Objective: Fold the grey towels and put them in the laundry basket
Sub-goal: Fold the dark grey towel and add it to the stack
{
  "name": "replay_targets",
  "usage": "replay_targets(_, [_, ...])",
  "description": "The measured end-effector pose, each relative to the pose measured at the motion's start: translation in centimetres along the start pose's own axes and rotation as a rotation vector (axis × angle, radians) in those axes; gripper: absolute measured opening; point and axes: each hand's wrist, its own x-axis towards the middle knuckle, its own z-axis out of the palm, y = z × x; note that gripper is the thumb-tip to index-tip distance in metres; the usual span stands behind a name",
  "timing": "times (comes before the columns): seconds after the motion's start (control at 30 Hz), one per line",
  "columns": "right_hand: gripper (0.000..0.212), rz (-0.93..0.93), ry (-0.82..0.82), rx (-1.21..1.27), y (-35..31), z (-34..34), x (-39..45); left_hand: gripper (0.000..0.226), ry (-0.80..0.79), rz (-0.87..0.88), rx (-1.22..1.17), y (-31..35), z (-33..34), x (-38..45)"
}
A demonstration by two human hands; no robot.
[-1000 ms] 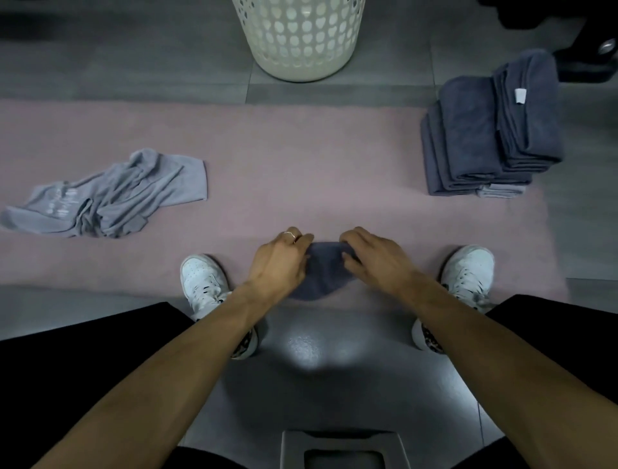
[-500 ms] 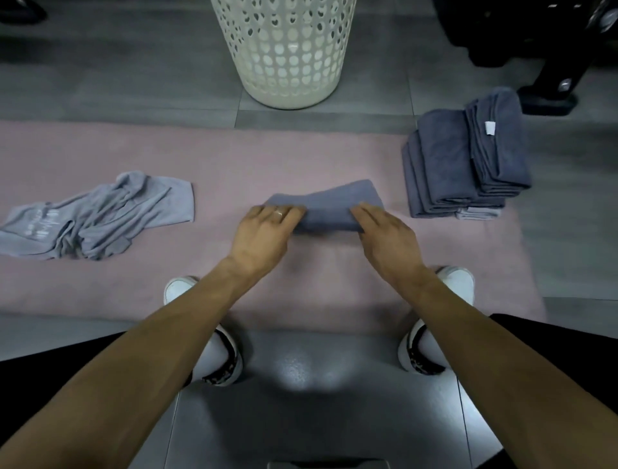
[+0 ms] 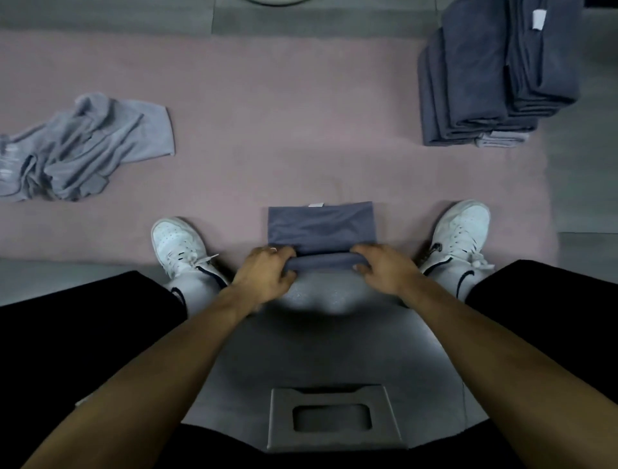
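A pale pink rug (image 3: 267,127) lies across a grey tiled floor (image 3: 334,334), and its near edge carries the dark grey towel (image 3: 321,226), folded into a flat rectangle with a small white tag at its far edge. The towel sits between two white sneakers (image 3: 177,244), one on each side of it and each partly on the rug.

The left hand (image 3: 264,274) grips the towel's near-left corner, fingers curled over the rolled near edge and thumb tucked beneath; a ring shows on one finger. The right hand (image 3: 384,269) grips the near-right corner the same way, knuckles up, fingers wrapped round the fabric. Both forearms reach straight forward from the bottom of the view, roughly parallel, wrists low over the floor just short of the towel.

Far right of the towel, a stack of folded dark grey towels (image 3: 485,77) rests at the rug's corner, its top cut off by the frame. To the towel's far left, a crumpled light grey towel (image 3: 83,150) lies on the rug, its left end cut off. Straight beyond the towel, only a sliver of the laundry basket (image 3: 274,2) base shows at the top edge. Nearer than the hands, a grey moulded block with a dark rectangular recess (image 3: 332,418) sits on the floor; what it is cannot be made out. Black trouser legs fill the lower corners.
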Motion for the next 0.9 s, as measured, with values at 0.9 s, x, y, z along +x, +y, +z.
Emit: replay_targets(0.9, [0.046,0.006,0.327,-0.259,1.0,0.0,10.7,0.061,0.146,0.066,0.152,-0.6,2.5,10.2])
